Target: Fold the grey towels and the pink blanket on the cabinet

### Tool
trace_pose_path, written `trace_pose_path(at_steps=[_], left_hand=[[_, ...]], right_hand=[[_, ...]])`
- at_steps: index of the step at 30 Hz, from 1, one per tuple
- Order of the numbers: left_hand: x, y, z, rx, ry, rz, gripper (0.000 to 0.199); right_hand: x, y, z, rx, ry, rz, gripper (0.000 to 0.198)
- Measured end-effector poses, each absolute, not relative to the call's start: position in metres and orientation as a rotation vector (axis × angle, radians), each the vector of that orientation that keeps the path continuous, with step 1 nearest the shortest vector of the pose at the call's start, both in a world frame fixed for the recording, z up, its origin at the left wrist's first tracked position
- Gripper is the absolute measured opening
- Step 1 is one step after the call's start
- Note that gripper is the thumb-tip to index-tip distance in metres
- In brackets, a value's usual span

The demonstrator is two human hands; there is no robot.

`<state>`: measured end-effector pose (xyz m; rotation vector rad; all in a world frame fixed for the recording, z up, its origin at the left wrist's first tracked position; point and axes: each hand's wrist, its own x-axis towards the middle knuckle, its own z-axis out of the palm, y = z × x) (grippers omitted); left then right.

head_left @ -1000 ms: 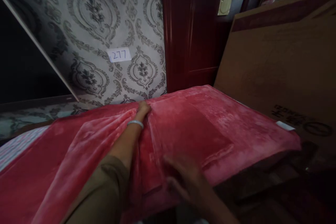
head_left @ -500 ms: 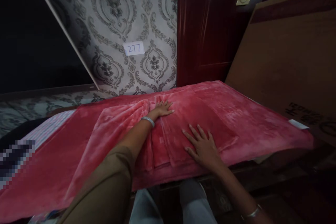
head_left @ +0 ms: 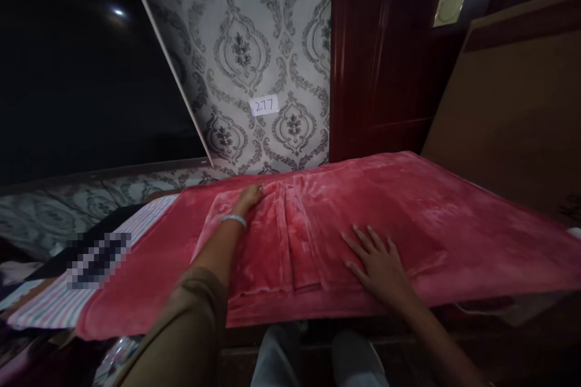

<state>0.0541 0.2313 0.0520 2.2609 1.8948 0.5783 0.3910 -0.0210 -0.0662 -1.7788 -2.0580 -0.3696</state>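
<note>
A pink plush blanket (head_left: 472, 224) lies spread over a low surface in front of me. On its middle is a folded section (head_left: 258, 254), with two flaps whose edges run nearly side by side, a narrow gap between them. At the far part of the left flap, my left hand (head_left: 251, 197) has its fingers curled together on the fabric; the fingertips are hidden. My right hand (head_left: 380, 261) lies flat on the right flap, palm down with fingers spread.
Striped cloth (head_left: 59, 305) sticks out past the blanket's left end. A large dark screen (head_left: 91, 72) stands behind on the left. Beyond the blanket are a patterned wall with a paper label (head_left: 264, 105) and a dark red panel (head_left: 381, 60). A cardboard box (head_left: 517, 97) leans at the right.
My left hand has moved left from the middle of the folds, and its spread fingers have curled. The left flap reaches less far left. My right hand stays flat; the view has turned left.
</note>
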Motion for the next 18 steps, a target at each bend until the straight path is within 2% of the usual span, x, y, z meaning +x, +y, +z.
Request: trace_pose_path(at_steps=[7,11,15,18], left_hand=[[0.034,0.255,0.044,2.224,2.048,0.336,0.028],[0.029,0.257,0.039,2.263,2.103,0.304,0.026],[0.027,0.256,0.035,2.326,2.126,0.332,0.028],[0.025,0.261,0.035,2.323,2.14,0.36,0.031]], right_hand=[[0.367,-0.023,-0.052,-1.565,-2.045,-0.258,0.052],[0.305,-0.032,-0.023,-1.202,-2.284,0.075,0.059],[0.263,-0.036,-0.005,-1.176,-2.428,0.443,0.059],[0.26,-0.035,-0.005,-1.163,-2.441,0.564,0.058]])
